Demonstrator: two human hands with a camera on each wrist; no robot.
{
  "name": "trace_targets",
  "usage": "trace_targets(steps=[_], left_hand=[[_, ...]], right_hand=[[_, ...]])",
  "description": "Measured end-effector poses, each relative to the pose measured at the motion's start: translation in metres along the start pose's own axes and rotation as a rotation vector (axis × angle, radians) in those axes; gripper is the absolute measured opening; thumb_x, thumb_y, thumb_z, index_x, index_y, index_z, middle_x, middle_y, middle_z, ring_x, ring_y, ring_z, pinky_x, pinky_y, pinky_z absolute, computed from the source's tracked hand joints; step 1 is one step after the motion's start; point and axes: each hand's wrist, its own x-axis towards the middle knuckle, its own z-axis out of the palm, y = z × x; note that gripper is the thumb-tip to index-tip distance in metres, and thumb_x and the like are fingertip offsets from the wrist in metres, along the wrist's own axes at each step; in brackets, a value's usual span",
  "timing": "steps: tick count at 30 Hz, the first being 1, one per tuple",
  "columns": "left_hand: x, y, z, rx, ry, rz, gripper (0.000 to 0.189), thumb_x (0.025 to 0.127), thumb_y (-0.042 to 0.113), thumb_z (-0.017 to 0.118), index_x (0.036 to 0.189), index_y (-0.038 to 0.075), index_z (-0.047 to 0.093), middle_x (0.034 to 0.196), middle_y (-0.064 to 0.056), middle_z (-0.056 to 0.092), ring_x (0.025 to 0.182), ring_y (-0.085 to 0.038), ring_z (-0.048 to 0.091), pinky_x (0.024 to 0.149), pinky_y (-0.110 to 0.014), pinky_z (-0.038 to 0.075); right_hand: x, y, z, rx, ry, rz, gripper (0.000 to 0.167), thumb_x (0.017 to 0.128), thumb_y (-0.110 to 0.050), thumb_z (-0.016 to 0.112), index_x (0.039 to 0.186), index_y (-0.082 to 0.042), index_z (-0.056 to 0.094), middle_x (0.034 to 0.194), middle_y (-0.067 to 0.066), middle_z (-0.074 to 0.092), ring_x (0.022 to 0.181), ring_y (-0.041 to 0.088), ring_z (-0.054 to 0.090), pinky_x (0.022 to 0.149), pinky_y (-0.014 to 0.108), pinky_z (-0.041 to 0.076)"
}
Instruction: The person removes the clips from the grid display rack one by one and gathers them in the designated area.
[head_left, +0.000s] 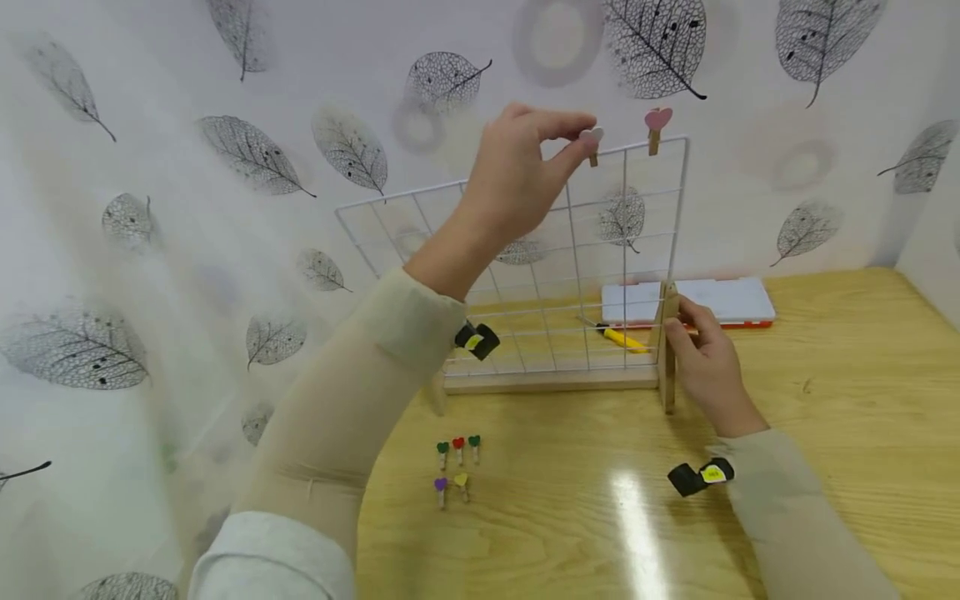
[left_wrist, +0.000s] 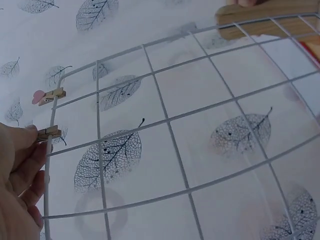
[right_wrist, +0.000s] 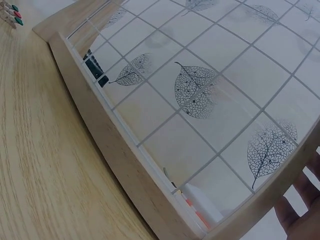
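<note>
A white wire grid panel (head_left: 625,179) stands upright in a wooden stand with a side post (head_left: 668,375). Thumb and fingers of my left hand (head_left: 517,171) pinch a small clothespin (head_left: 592,135) with a pale heart at the panel's top wire. In the left wrist view, that clothespin's wooden jaws straddle the wire. Just to its right, a clothespin with a pink heart (head_left: 657,119) is clipped on the same wire. My right hand (head_left: 705,358) holds the right side post, thumb on the near side; in the right wrist view its fingers show at the frame's edge.
On the table in front of the stand lie several heart clothespins, among them a purple one (head_left: 441,484) and a red one (head_left: 458,443). Behind the panel are a yellow-handled tool (head_left: 624,340) and a flat white case (head_left: 723,300). A leaf-patterned curtain (head_left: 187,292) hangs behind.
</note>
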Motion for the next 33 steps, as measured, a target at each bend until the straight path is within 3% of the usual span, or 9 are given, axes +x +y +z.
trace_targets(steps=[4, 8, 16, 26, 30, 32, 33], left_hand=[[-0.001, -0.001, 0.001, -0.09, 0.016, -0.03, 0.028, 0.102, 0.029, 0.063, 0.125, 0.017, 0.072, 0.104, 0.013, 0.073, 0.111, -0.006, 0.051, 0.089, -0.017, 0.036], [-0.003, -0.004, 0.0, -0.126, 0.032, -0.03, 0.023, 0.101, 0.027, 0.064, 0.119, 0.017, 0.074, 0.099, 0.012, 0.072, 0.107, -0.006, 0.053, 0.089, -0.017, 0.036], [-0.008, -0.009, -0.003, -0.232, 0.034, -0.043, 0.017, 0.1, 0.023, 0.066, 0.112, 0.015, 0.075, 0.092, 0.01, 0.072, 0.099, -0.005, 0.057, 0.089, -0.016, 0.037], [-0.003, -0.005, 0.005, -0.312, 0.004, -0.069, 0.017, 0.101, 0.024, 0.064, 0.111, 0.016, 0.075, 0.095, 0.008, 0.072, 0.085, -0.009, 0.056, 0.068, -0.022, 0.039], [-0.003, -0.006, 0.001, -0.371, 0.033, -0.066, 0.019, 0.1, 0.023, 0.065, 0.115, 0.015, 0.073, 0.096, 0.008, 0.071, 0.091, -0.006, 0.059, 0.076, -0.018, 0.04], [-0.008, -0.01, -0.003, -0.415, 0.075, -0.046, 0.02, 0.1, 0.021, 0.066, 0.117, 0.013, 0.072, 0.097, 0.006, 0.071, 0.096, -0.004, 0.059, 0.084, -0.015, 0.04], [-0.012, -0.013, -0.006, -0.433, 0.105, -0.02, 0.02, 0.099, 0.02, 0.067, 0.117, 0.011, 0.071, 0.098, 0.006, 0.071, 0.093, -0.005, 0.059, 0.082, -0.015, 0.04]], right_hand=[[0.002, -0.002, 0.0, -0.017, 0.005, 0.003, 0.048, 0.109, -0.026, 0.047, 0.152, -0.006, 0.044, 0.126, -0.012, 0.049, 0.099, -0.005, 0.052, 0.079, 0.007, 0.042], [0.003, -0.002, 0.001, -0.022, 0.012, -0.003, 0.046, 0.108, -0.023, 0.049, 0.15, -0.004, 0.046, 0.121, -0.019, 0.048, 0.098, -0.007, 0.052, 0.079, 0.007, 0.041], [0.001, -0.004, 0.005, -0.024, 0.0, 0.021, 0.048, 0.108, -0.025, 0.049, 0.151, -0.003, 0.045, 0.126, -0.011, 0.05, 0.101, -0.004, 0.05, 0.08, 0.007, 0.04], [-0.006, -0.003, 0.005, -0.005, 0.021, 0.047, 0.048, 0.108, -0.023, 0.049, 0.151, -0.002, 0.044, 0.122, -0.022, 0.047, 0.101, -0.003, 0.05, 0.081, 0.007, 0.04], [-0.005, -0.002, 0.005, -0.009, 0.046, 0.04, 0.046, 0.108, -0.022, 0.049, 0.15, -0.003, 0.045, 0.118, -0.025, 0.047, 0.101, -0.002, 0.05, 0.08, 0.007, 0.04], [-0.003, -0.002, 0.006, -0.008, 0.045, 0.021, 0.045, 0.108, -0.02, 0.049, 0.15, -0.003, 0.046, 0.118, -0.025, 0.048, 0.102, -0.002, 0.05, 0.08, 0.007, 0.04], [-0.002, -0.003, 0.006, 0.005, 0.045, 0.016, 0.045, 0.108, -0.019, 0.05, 0.149, -0.003, 0.046, 0.118, -0.024, 0.049, 0.103, -0.001, 0.051, 0.081, 0.007, 0.04]])
